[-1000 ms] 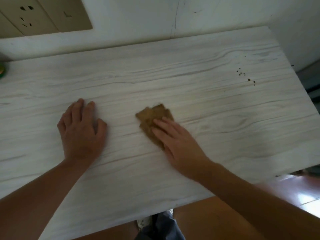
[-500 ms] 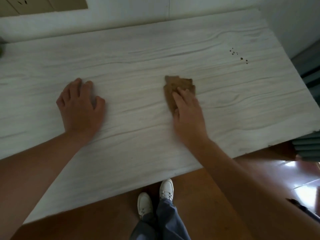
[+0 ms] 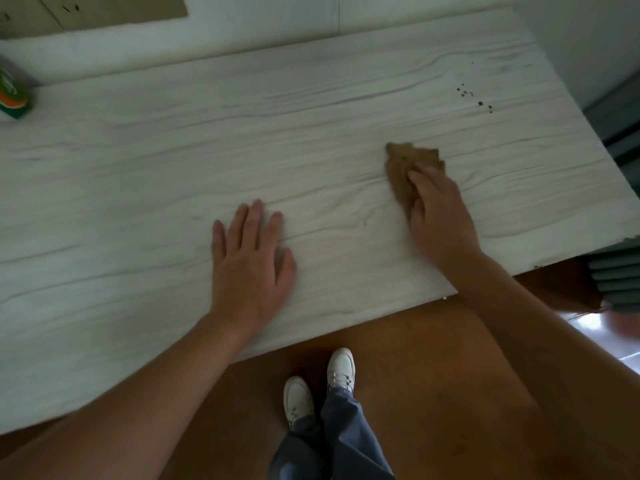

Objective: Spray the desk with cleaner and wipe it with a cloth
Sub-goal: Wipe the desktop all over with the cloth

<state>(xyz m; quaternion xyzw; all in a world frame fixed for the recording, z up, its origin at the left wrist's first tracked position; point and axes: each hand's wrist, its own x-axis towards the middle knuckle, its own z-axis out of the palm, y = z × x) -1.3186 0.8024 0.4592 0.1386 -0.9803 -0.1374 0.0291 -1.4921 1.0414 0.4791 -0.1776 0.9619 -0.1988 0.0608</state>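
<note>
A white wood-grain desk (image 3: 173,161) fills most of the head view. A small brown cloth (image 3: 403,164) lies on its right half, pressed flat under the fingers of my right hand (image 3: 440,213). My left hand (image 3: 249,258) rests palm down on the desk near the middle, fingers spread, holding nothing. A cluster of small dark spots (image 3: 476,98) marks the desk surface beyond and to the right of the cloth. No spray bottle shows clearly.
A green and orange object (image 3: 14,98) stands at the desk's far left edge against the wall. Wall sockets (image 3: 69,8) sit above. A grey ribbed unit (image 3: 616,275) is beside the desk's right end. White shoes (image 3: 318,382) stand on the brown floor.
My right hand has slid the cloth to the right across the desk, toward the dark spots. The view has shifted, and my left hand stays flat on the desk.
</note>
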